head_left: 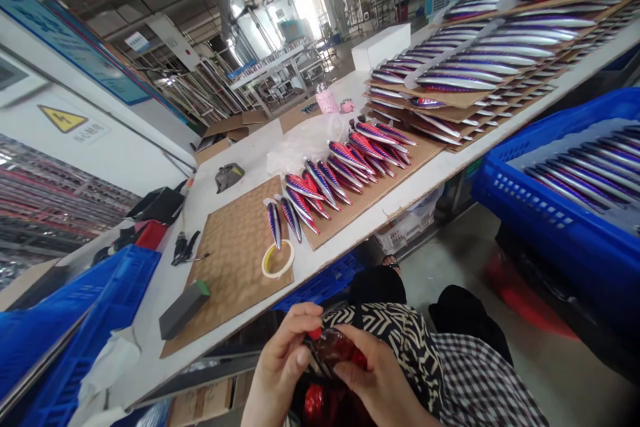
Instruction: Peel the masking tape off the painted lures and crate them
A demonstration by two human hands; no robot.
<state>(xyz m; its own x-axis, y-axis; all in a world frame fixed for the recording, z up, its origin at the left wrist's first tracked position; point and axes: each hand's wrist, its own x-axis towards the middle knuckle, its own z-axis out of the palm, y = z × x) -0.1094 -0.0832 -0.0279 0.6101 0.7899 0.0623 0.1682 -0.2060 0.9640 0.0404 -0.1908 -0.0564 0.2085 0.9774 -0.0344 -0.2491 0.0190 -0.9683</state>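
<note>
Near my lap, below the table edge, my left hand (287, 353) pinches a small red piece between thumb and fingers. Beside it my right hand (367, 370) is wrapped round a dark red, glossy, see-through item (333, 348); its exact shape is unclear. More shiny red material (320, 403) lies beneath my hands. On the table, two purple and silver lures (291, 219) lie by a roll of tape (279, 259) on brown cardboard (235, 247). A row of red, purple and silver lures (345, 167) runs to the right of them.
The white table (200, 213) also holds a grey block (184, 310), black pliers (184, 248), a pink bottle (327, 99) and stacked cardboard layers of silver lures (465, 67). Blue crates stand at the right (550, 213) and left (100, 320).
</note>
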